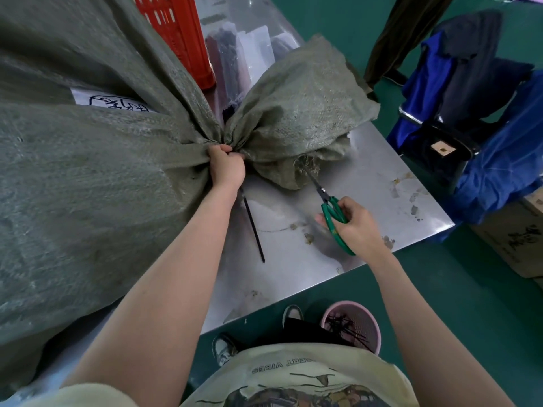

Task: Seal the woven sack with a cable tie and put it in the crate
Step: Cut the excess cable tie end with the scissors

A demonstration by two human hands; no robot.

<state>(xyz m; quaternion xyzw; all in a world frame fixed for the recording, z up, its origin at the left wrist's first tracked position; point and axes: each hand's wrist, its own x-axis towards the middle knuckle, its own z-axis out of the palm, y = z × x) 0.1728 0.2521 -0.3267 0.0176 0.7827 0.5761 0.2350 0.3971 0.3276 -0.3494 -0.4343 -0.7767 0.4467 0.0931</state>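
A big grey-green woven sack [88,177] lies on the metal table [367,183], filling the left side. Its neck is gathered tight and the loose top flares out to the right. My left hand [226,167] is clenched on that gathered neck. A black cable tie [253,223] hangs from the neck, its long tail pointing down over the table toward me. My right hand [355,224] holds green-handled scissors [329,205], blades pointing up-left toward the frayed edge of the sack top. A red plastic crate [179,33] stands behind the sack.
Clear bags of goods [249,54] lie beside the crate. A pink bin [354,326] with cut black tie ends stands on the floor by my feet. Blue cloth over a chair [470,92] and a cardboard box [517,236] sit right of the table.
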